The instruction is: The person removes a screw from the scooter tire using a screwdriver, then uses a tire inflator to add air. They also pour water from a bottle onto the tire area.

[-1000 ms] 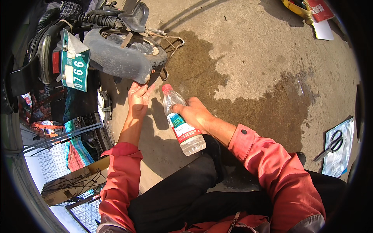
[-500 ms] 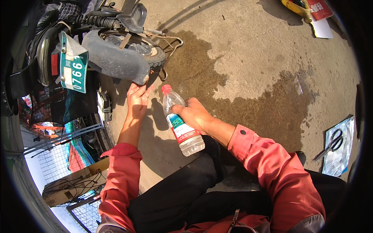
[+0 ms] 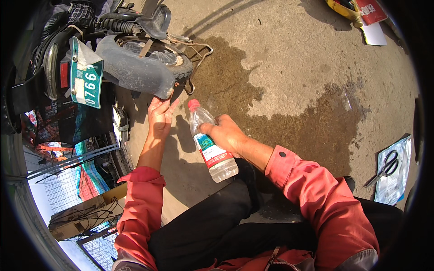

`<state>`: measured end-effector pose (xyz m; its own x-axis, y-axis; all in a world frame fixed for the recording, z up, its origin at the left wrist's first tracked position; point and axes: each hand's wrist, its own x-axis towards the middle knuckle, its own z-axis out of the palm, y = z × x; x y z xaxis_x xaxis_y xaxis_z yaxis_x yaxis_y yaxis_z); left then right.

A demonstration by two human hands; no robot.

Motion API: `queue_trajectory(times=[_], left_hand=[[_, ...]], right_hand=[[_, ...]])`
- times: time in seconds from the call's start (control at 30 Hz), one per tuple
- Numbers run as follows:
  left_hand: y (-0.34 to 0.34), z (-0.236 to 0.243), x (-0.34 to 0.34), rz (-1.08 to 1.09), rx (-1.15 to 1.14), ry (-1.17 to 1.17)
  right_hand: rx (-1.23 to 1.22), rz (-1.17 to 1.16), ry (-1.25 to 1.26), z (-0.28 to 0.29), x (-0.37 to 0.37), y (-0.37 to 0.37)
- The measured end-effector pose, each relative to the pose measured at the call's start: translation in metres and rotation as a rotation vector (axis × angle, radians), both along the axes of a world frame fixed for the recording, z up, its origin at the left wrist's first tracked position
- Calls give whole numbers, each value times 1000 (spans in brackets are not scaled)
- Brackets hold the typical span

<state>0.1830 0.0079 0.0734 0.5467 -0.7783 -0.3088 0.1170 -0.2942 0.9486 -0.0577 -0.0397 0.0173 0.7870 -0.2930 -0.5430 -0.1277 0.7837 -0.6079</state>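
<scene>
My right hand (image 3: 224, 134) is wrapped round a clear plastic bottle (image 3: 224, 170) with a red cap and a red, white and green label. The bottle leans with its cap up and to the left, and the cap is on. At the lower tip of a scooter's grey rear mudguard (image 3: 131, 67), my left hand (image 3: 159, 116) grips the edge with its fingertips, one finger sticking out to the side. Behind the mudguard the rear tyre (image 3: 182, 71) shows in part, with a bent metal stand (image 3: 199, 67) beside it.
A wet patch (image 3: 312, 131) spreads over the concrete. Black-handled scissors (image 3: 386, 169) lie on a silvery packet (image 3: 400, 156) at the right. A yellow container (image 3: 346, 10) and a red packet (image 3: 371, 11) lie at the far right. A green number plate (image 3: 87, 81) hangs from the scooter.
</scene>
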Motion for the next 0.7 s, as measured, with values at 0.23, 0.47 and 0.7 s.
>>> queue_trajectory(times=[0.23, 0.47, 0.7], left_hand=[[-1, 2, -4, 13, 4, -1], [-2, 2, -4, 14, 14, 2], [-1, -1, -1, 25, 9, -5]], right_hand=[[-20, 22, 4, -4, 3, 3], [-182, 0, 29, 13, -6, 2], [-155, 65, 69, 17, -11, -5]])
